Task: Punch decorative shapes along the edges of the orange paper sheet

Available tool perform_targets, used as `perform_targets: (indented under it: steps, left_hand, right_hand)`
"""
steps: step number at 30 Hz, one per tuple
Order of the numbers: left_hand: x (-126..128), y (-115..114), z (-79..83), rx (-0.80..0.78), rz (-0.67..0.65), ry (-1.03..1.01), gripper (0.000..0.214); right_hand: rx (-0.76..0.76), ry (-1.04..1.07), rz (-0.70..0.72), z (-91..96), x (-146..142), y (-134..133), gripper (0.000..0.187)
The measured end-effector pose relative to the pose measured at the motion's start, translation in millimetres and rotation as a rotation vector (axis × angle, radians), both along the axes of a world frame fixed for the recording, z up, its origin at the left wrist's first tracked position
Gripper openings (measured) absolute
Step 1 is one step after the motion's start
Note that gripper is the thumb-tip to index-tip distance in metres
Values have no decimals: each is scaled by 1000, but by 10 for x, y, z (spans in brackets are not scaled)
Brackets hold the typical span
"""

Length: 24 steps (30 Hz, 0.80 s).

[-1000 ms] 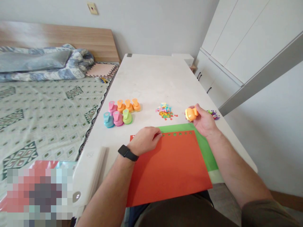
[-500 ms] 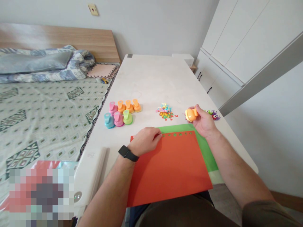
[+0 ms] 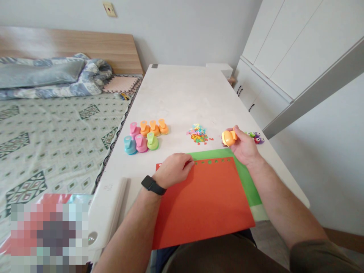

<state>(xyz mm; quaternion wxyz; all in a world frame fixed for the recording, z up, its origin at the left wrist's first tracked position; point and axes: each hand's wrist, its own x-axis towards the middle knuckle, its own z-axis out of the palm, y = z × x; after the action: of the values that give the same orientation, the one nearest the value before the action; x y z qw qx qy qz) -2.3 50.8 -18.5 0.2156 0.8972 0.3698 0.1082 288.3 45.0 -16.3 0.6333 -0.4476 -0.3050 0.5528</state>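
Holding orange punch (image 3: pixel 228 138); device lettering (image 3: pixel 108 187) illegible

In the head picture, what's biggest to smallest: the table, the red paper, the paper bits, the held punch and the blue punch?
1. Table
2. Red paper
3. Paper bits, taken as one pile
4. Held punch and blue punch: too alike to rank; fingers partly cover the first.

Orange punch (image 3: pixel 227 138), red paper (image 3: pixel 204 204), diamond-patterned pale-green bedspread (image 3: pixel 61 140)
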Motion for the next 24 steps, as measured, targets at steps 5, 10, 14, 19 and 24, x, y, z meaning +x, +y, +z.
perform_targets:
  steps: [5,10,14,19,24]
  left_hand:
    - [3,4,-1,3,3,7,27]
    - [4,3,5,-1,-2,-4,26]
    - [7,4,6,-6,3,-5,26]
    - [5,7,-1,-6,5,-3,26]
    - [3,4,-5,4,1,0,25]
  right_hand:
    - [-17,-9,3,21,-23,-7,30]
    - [-17,-14,3,-1,-16,-1,29]
    - [-15,-30,10,1,-5,-2,30]
    - [-72,30,102,75,-12,-36,35]
    - [-137,103,184,116,-12,-53,38]
